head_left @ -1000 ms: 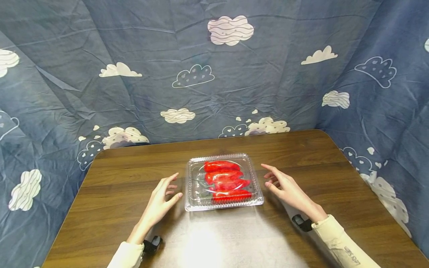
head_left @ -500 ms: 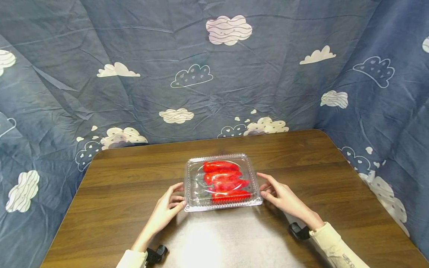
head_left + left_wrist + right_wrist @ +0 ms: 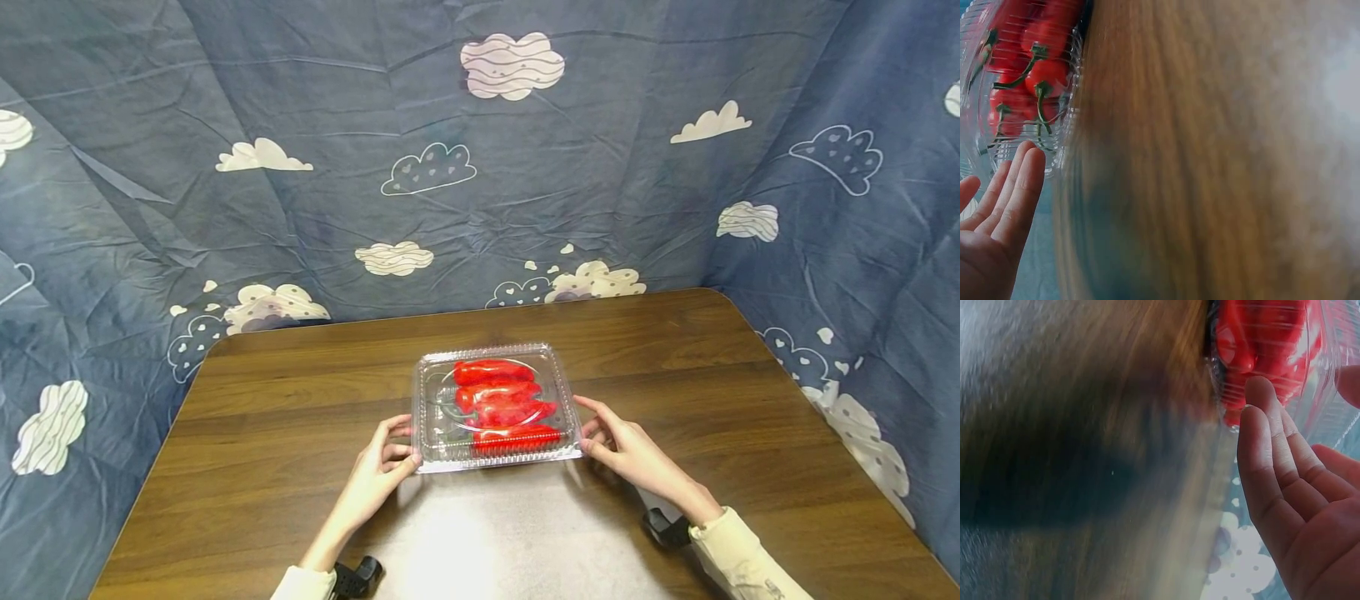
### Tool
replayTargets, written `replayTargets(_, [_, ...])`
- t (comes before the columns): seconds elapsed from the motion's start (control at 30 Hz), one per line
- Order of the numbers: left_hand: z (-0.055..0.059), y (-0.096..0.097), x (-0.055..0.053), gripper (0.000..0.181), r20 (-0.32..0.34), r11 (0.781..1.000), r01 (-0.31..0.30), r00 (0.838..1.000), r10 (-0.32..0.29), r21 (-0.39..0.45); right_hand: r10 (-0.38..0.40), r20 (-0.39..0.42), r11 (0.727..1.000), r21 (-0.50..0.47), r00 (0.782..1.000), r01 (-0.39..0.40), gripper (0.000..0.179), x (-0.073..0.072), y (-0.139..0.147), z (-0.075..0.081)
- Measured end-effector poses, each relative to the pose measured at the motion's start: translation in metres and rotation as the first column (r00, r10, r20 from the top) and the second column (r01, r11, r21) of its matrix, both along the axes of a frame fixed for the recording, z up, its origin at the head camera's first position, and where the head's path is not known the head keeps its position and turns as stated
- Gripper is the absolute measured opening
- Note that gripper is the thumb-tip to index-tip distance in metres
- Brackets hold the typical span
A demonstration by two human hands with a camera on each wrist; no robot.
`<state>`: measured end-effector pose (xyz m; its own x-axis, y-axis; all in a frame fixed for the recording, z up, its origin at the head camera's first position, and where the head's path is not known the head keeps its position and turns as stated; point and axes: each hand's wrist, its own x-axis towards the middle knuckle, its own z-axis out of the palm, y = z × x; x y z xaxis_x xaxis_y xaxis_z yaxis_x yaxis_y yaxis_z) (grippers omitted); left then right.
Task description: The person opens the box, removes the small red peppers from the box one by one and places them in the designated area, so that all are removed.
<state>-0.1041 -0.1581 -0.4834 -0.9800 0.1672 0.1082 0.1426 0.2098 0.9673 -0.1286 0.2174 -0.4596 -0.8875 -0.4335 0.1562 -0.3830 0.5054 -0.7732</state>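
Observation:
A clear plastic clamshell container [image 3: 442,457] with its lid down rests on the wooden table. Inside lie several long red peppers [image 3: 498,393], their green stems pointing left; the stems [image 3: 1040,89] show clearly in the left wrist view. My left hand [image 3: 375,477] is at the container's left end, thumb at the front corner and fingers [image 3: 1017,194] fairly straight against or very near its side. At the opposite end is my right hand [image 3: 633,454], with its index finger along the side and the thumb by the front right corner. Fingers [image 3: 1257,447] reach the wall in the right wrist view.
The brown wooden table [image 3: 300,392] has a bright glare patch in front of the container. Behind and beside it hangs a blue cloth [image 3: 337,108] with cloud prints. A black camera [image 3: 663,529] is strapped to each wrist.
Both hands have come inward from beside the container to its left and right ends, the thumbs reaching its front corners. The container has hardly moved.

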Motion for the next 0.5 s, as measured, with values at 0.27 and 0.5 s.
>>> replayTargets(0.27, [-0.0021, 0.0036, 0.0012, 0.047, 0.015, 0.999, -0.037, 0.999, 0.036, 0.031, -0.001, 0.031, 0.998, -0.061, 1.0, 0.003, 0.058, 0.0023, -0.0035, -0.001])
replayTargets(0.5, [-0.0008, 0.0056, 0.0014, 0.042, 0.019, 0.995, -0.058, 0.998, 0.057, 0.08, 0.019, 0.09, 0.983, -0.186, 0.996, -0.002, 0.058, 0.0023, -0.0061, -0.0023])
